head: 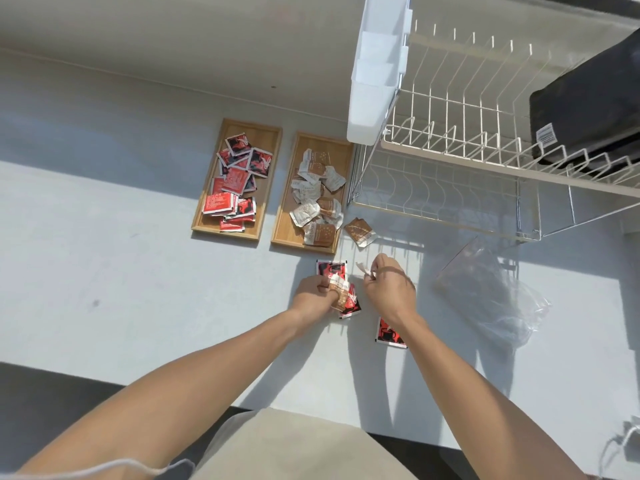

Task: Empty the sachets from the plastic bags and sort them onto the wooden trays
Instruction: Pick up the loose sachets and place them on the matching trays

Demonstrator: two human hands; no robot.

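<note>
A: Obs. Both hands work over the surface, near its front edge, just in front of the two wooden trays. Left hand (317, 294) is closed around a small bunch of sachets: a brown sachet (337, 289) on top, a red-and-black one under it. Right hand (389, 289) pinches a pale sachet (363, 269) between its fingertips; the rest of that grip is hidden by the back of the hand.

B: Where do they go?

A: Left tray (239, 180) carries the red sachets, right tray (313, 195) the brown-and-white ones. Both trays run long axis front to back, lying toward the back edge from the hands. The right tray sits almost straight behind the left hand and is the nearer of the two to both hands; the left tray is farther off, toward the left edge.

B: Anything loose?

A: Yes. One stray brown sachet (360, 232) lies on the surface just off the right tray's front right corner. One red sachet (331, 266) lies beside the left hand, another red sachet (390, 332) partly under the right forearm. The plastic bag (491, 296) lies crumpled to the right, contents unclear.

B: Judgement?

A: Sorting looks nearly complete. Brown goes a short reach forward; red needs a diagonal reach left, easier for the left hand.
</note>
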